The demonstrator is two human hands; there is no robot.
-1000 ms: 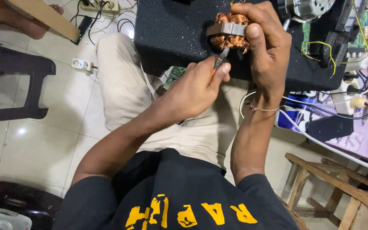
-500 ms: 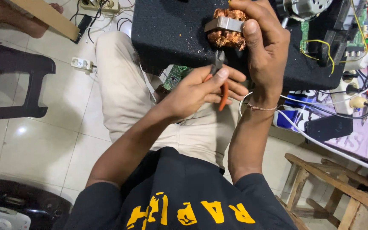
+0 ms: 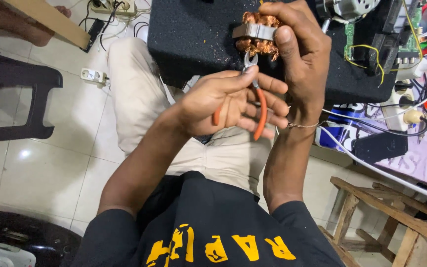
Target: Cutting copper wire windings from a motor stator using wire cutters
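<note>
The right hand clenched a copper-wound motor stator above the black foam pad. Just below the stator, the left hand gripped orange-handled cutters, tips at the windings. Nipping single strands beside the steel core looked safest.

One head-worn camera, looking steeply down from above.
It sits close over the person's own chest, arms and lap, facing down and forward to the black table ahead, with tiled floor at the left edge and a wooden stool lower right.
</note>
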